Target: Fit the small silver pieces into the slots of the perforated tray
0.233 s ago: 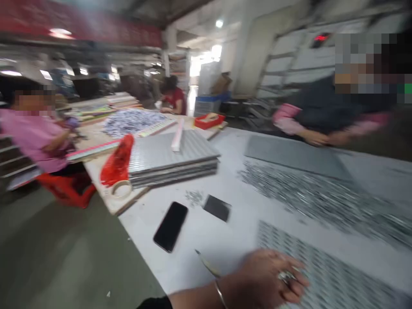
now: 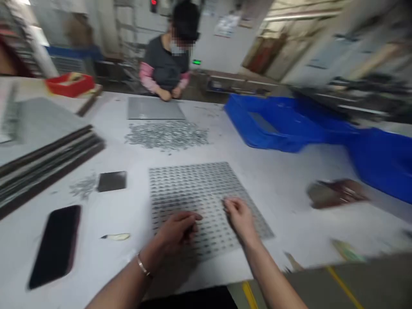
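Both hands rest on the grey perforated tray [image 2: 206,201] that lies flat on the white desk [image 2: 283,180] straight in front of the person. Left hand [image 2: 178,234], with a thin bangle on its wrist, has its fingers curled loosely down onto the near part of the tray; whether it pinches anything is lost in blur. Right hand [image 2: 240,216] lies just beside it on the tray's near right part, fingers bent and touching the surface, and no held thing can be made out there either. The two hands are near each other but not touching.

Left of the tray a small pale sliver [image 2: 116,236] lies on the desk, and further left a black phone [image 2: 56,244] lies face up. Beyond these sit a small dark square [image 2: 112,181] and a little scatter of metal bits [image 2: 83,187]. A stack of grey boards [image 2: 41,150] fills the far left. Behind the tray a heap of small metal parts [image 2: 167,135] is spread out, and beyond it a second grey sheet [image 2: 154,108] lies under the hands of a co-worker [image 2: 167,64] across the desk. A blue bin [image 2: 277,122] stands to the right, a red tray [image 2: 69,83] far left.
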Demonstrator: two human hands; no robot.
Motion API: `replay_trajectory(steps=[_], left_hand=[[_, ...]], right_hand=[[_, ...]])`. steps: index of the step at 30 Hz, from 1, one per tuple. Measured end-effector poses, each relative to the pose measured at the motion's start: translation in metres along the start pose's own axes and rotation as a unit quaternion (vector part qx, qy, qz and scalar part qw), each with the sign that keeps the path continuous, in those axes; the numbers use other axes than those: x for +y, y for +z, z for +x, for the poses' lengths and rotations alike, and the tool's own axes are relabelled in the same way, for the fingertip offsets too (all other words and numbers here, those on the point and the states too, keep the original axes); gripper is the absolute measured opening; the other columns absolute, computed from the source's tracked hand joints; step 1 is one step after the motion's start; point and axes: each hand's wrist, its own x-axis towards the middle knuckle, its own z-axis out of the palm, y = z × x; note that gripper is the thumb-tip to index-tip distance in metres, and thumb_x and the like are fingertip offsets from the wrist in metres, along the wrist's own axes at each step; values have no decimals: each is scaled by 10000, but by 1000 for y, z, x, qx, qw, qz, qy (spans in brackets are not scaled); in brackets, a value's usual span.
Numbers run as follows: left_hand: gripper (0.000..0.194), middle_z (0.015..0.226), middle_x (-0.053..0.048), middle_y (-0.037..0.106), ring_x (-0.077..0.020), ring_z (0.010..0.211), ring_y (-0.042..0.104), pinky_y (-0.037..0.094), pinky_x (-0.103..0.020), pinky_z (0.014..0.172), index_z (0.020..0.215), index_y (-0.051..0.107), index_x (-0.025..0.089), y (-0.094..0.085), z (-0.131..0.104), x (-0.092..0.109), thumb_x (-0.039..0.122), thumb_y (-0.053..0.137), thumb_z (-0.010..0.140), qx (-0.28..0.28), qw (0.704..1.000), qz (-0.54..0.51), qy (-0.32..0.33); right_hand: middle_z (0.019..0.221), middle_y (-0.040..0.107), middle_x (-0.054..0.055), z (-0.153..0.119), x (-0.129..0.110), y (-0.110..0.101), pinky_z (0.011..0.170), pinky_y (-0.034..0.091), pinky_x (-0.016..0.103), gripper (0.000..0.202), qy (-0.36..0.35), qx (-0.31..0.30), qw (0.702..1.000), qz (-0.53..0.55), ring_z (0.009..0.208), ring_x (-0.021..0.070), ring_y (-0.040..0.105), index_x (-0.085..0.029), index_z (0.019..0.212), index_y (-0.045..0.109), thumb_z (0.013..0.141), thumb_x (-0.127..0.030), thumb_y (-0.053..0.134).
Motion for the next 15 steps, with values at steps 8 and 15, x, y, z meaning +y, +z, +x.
replay_trajectory(steps=[8,15], left_hand=[[400,607,42,571,-54,446,367,161,-205,403,724,546,183,2,11,-11,493,794,675,2,994,103,-18],[421,566,41,496,-82,516,401,272,-208,451,795,699,128,-2,16,-12,498,826,637,17,994,105,-20]], right_hand=[[579,543,-13,7,-3,-11,533,374,261,378,-10,-46,998,-37,530,150,470,-188,744,602,825,-551,540],[593,566,-8,13,-9,2,570,376,268,322,-6,-68,994,-90,568,171,517,-206,705,605,817,-493,510]])
